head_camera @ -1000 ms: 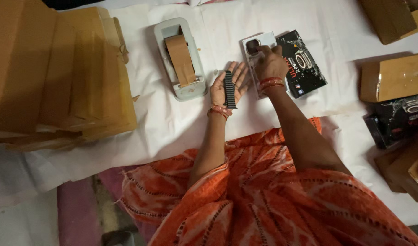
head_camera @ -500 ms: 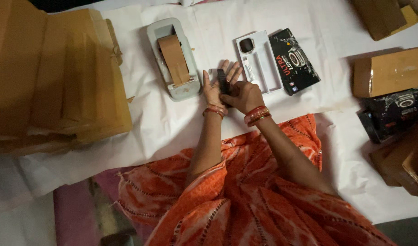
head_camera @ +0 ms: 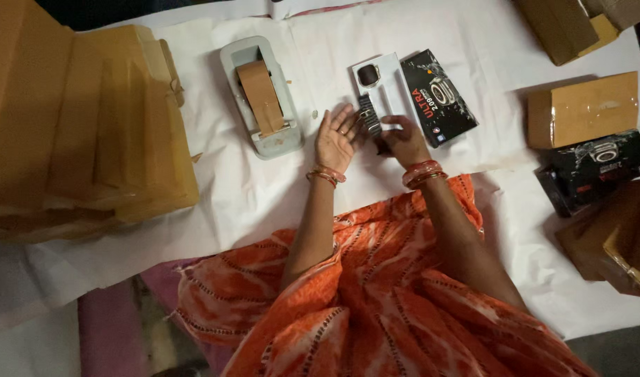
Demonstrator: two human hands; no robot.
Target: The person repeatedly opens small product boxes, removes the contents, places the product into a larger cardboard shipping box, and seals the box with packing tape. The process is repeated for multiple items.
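A dark watch strap (head_camera: 366, 117) lies lengthwise between the 2 hands on the white sheet (head_camera: 215, 188), just below a white tray (head_camera: 386, 84) that holds a dark square watch body (head_camera: 368, 75). The left hand (head_camera: 338, 137) is open, palm up, fingers spread, its fingertips touching the strap's side. The right hand (head_camera: 402, 138) is curled, its fingers pinching the strap's lower end. Beside the tray, to the right, lies a black watch box (head_camera: 438, 98). To the left of the hands stands a grey tape dispenser (head_camera: 261, 98) loaded with brown tape. Stacked flat cardboard cartons (head_camera: 82, 126) fill the far left. At the right sit a brown taped parcel (head_camera: 582, 110) and another black box (head_camera: 593, 167).
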